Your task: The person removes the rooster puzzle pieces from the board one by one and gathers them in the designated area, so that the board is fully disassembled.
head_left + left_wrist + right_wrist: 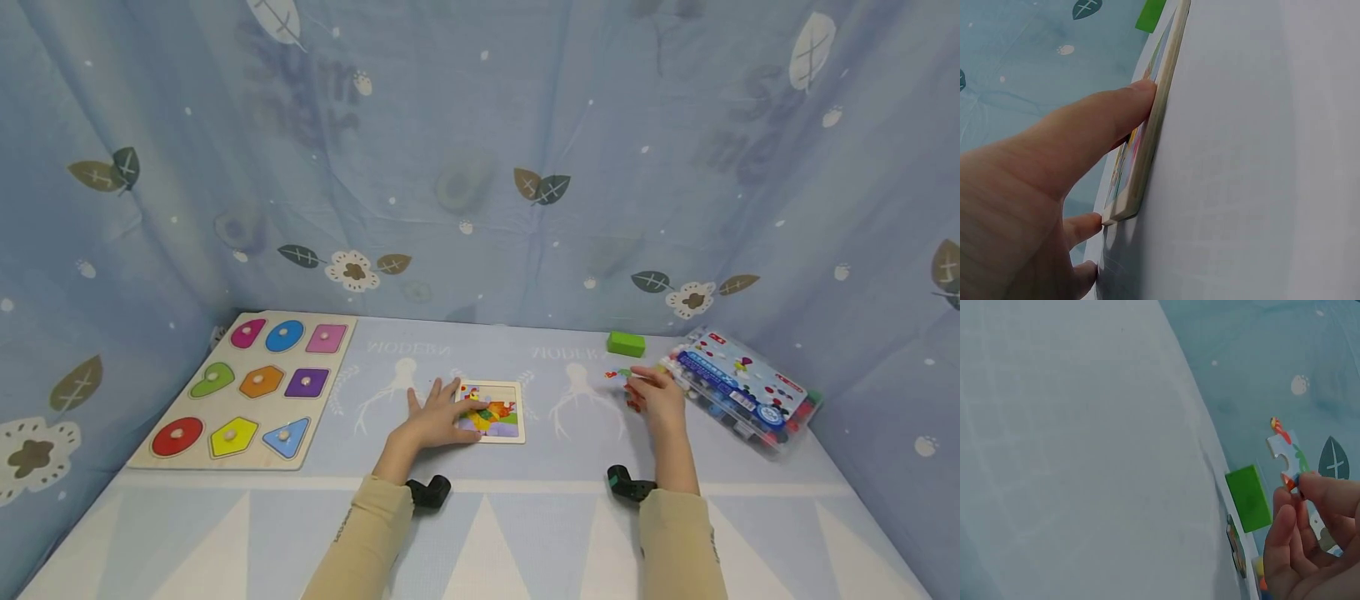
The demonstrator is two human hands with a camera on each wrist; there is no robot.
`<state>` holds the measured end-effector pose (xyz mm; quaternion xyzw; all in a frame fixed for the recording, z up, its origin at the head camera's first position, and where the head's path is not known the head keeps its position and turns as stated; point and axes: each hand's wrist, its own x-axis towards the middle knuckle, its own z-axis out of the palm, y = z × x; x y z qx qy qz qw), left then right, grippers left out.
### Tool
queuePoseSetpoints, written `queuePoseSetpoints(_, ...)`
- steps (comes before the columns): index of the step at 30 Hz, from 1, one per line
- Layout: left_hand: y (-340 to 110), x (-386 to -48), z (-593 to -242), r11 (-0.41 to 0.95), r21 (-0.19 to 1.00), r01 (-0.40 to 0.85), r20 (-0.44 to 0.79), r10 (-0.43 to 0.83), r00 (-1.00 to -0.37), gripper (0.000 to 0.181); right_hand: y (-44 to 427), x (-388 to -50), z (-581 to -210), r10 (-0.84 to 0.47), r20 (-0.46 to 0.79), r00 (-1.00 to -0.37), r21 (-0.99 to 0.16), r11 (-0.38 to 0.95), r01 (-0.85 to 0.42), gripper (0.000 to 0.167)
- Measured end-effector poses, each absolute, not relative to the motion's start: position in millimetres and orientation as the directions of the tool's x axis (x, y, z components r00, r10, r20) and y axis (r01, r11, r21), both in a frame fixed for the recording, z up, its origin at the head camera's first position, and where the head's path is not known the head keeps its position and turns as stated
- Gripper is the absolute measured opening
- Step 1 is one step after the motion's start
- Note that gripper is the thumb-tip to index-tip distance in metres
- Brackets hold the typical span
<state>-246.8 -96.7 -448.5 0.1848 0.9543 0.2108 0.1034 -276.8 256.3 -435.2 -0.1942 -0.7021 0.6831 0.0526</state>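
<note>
My left hand [429, 418] lies spread at the left side of a small wooden jigsaw puzzle [522, 425], its thumb and a finger reaching over the colourful picture. In the left wrist view the thumb [1104, 115] rests on the puzzle's near rim, and other fingertips are by its corner. To the right, my right hand [662, 404] pinches a jigsaw piece [1294, 453] between thumb and fingers, raised above the table. That piece has a rounded notch and white, green and red print. Another puzzle piece [1235, 547] lies on the table below the right hand, partly hidden in the head view.
A wooden shape board [232, 417] with coloured knobbed shapes lies at the left. Near the back curtain is a green block [626, 343]. Beyond the right hand sits a clear plastic case [742, 387] with coloured contents. Blue curtains [465, 125] enclose the table.
</note>
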Motion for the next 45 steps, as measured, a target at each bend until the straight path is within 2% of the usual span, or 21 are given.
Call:
queuePoseSetpoints(10, -97.0, -247.0, -448.9, 0.843, 0.439, 0.311, -0.122, 0.399, -0.909, 0.053, 258.3, -276.2, -442.8, 0.327, -0.269, -0.906, -0.932, 0.149, 0.330, 0.034)
queuePoseSetpoints(30, -96.6, -247.7, -447.7, 0.842, 0.440, 0.311, -0.123, 0.400, -0.908, 0.053, 255.4, -279.5, -450.2, 0.425, -0.094, -0.900, -0.816, 0.485, 0.314, 0.029)
queuePoseSetpoints(39, -96.2, -248.6, -448.7, 0.845, 0.440, 0.304, -0.128, 0.395, -0.910, 0.053, 252.7, -277.2, -446.7, 0.413, -0.044, -0.910, -0.836, 0.483, 0.260, 0.027)
queuePoseSetpoints(42, -96.1, -248.5, -449.0, 0.843, 0.443, 0.304, -0.126, 0.394, -0.910, 0.052, 250.0, -276.4, -444.6, 0.399, -0.029, -0.916, -0.874, 0.435, 0.217, 0.028)
queuePoseSetpoints(45, -96.1, -248.3, -449.0, 0.842, 0.445, 0.306, -0.123, 0.396, -0.910, 0.052, 245.4, -277.1, -443.1, 0.383, -0.033, -0.923, -0.929, 0.329, 0.170, 0.029)
